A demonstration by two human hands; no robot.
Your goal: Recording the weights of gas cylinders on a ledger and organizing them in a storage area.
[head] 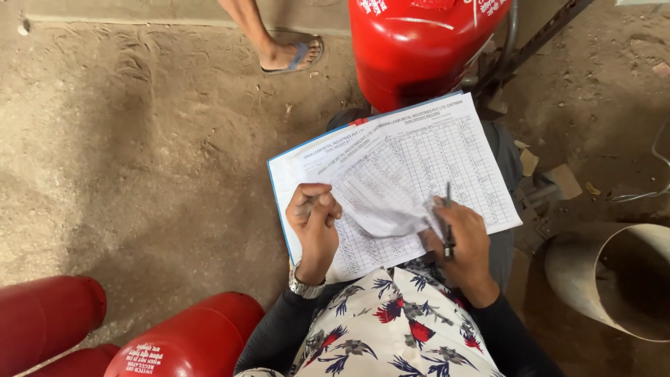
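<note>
A blue-edged clipboard (280,183) lies on my lap and holds printed table sheets (440,157). The top sheet (380,202) is curled up from its lower edge. My left hand (314,220) is curled on the lower left part of the sheets, a metal watch (305,286) on its wrist. My right hand (464,241) grips a dark pen (448,223) and also pinches the lifted edge of the top sheet. A floral garment (398,328) covers my front below the board.
A red gas cylinder (419,45) stands just beyond the board. Two or three more red cylinders (188,342) lie at the lower left. Another person's sandalled foot (289,54) is on the dirt floor (139,160). An open metal cylinder shell (614,279) lies at the right.
</note>
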